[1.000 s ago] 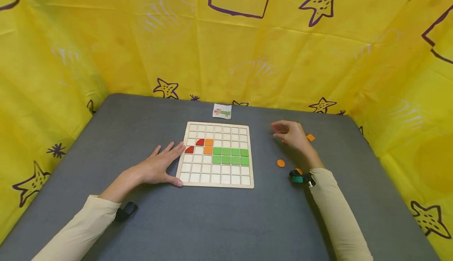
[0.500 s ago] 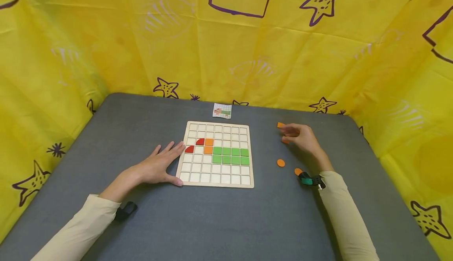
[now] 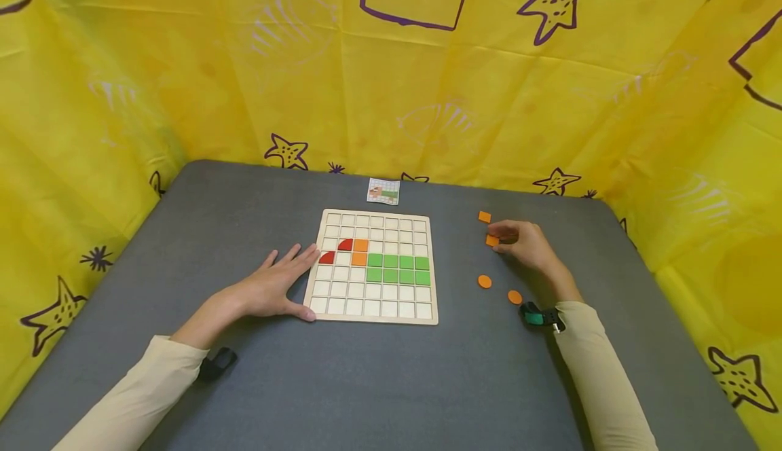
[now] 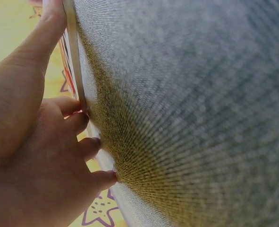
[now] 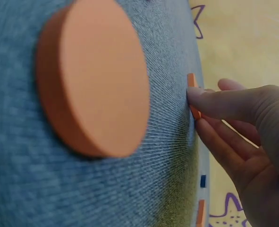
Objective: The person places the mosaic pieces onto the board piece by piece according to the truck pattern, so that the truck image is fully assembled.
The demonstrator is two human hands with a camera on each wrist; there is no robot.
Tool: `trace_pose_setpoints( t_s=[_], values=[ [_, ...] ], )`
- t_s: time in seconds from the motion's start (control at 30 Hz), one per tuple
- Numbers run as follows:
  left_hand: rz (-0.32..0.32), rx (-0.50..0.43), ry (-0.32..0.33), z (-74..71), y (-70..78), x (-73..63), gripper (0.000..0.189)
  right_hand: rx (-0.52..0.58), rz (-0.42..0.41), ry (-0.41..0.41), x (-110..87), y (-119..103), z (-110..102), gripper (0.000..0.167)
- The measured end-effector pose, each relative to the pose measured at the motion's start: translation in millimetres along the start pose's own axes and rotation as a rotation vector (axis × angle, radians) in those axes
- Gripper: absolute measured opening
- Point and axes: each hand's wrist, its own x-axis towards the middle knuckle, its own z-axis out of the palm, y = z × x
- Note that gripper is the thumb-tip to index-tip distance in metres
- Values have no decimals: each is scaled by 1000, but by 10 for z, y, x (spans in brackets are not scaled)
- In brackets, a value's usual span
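Note:
A wooden grid board [image 3: 371,321] lies mid-table, with red quarter-round, orange square and green square tiles [image 3: 391,261] set in it. My left hand [image 3: 275,291] rests with spread fingers along the board's left edge, thumb at its near left corner. Right of the board, my right hand [image 3: 527,243] has thumb and fingertips around an orange square tile [image 3: 491,241] on the table. The right wrist view shows the thumb against that tile [image 5: 191,80]. Just beyond the fingers lies another orange square tile [image 3: 485,217].
Two orange discs, one nearer the board [image 3: 485,281] and one by the right wrist [image 3: 515,297], lie on the grey table [image 3: 379,390]. A small printed pattern card [image 3: 383,191] sits behind the board. Yellow patterned cloth [image 3: 391,84] surrounds the table's far side and both ends.
My right hand has moved back and to the right, from the far orange square tile to the nearer one. The far tile has come into view. The left hand stays put.

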Motion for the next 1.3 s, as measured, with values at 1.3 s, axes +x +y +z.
trace_pose_setpoints(
  t_s=[1.3],
  values=[
    [5,4,0,7,-18,1,122,13,-271,-107,122,-757,427,40]
  ],
)
